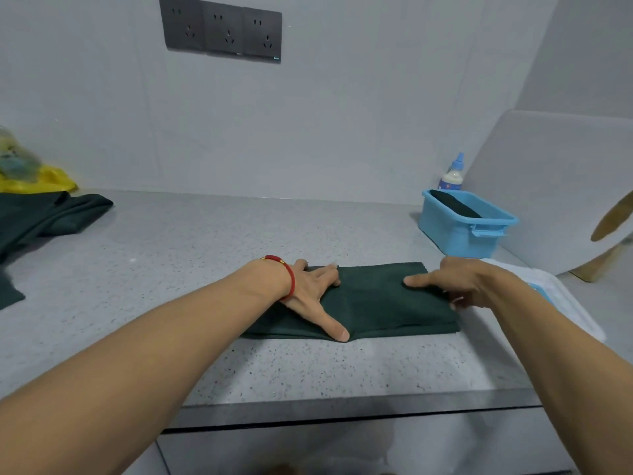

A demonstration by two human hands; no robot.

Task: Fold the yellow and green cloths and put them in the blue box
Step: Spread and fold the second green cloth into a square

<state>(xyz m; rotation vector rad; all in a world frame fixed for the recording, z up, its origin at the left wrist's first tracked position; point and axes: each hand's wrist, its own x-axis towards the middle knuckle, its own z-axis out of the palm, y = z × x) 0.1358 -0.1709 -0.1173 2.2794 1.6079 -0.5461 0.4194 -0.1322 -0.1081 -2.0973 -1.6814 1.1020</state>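
Two hands (310, 289) (455, 286) press one green cloth (380, 303); one blue box (466, 222).

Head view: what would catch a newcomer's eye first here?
Two bare arms reach onto the speckled counter: the left hand and right hand press on a folded dark green cloth at centre. A blue box at the back right already holds a dark cloth.

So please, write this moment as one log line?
step: folding green cloth | left hand: pressing flat | right hand: gripping edge | blue box: holds one dark cloth
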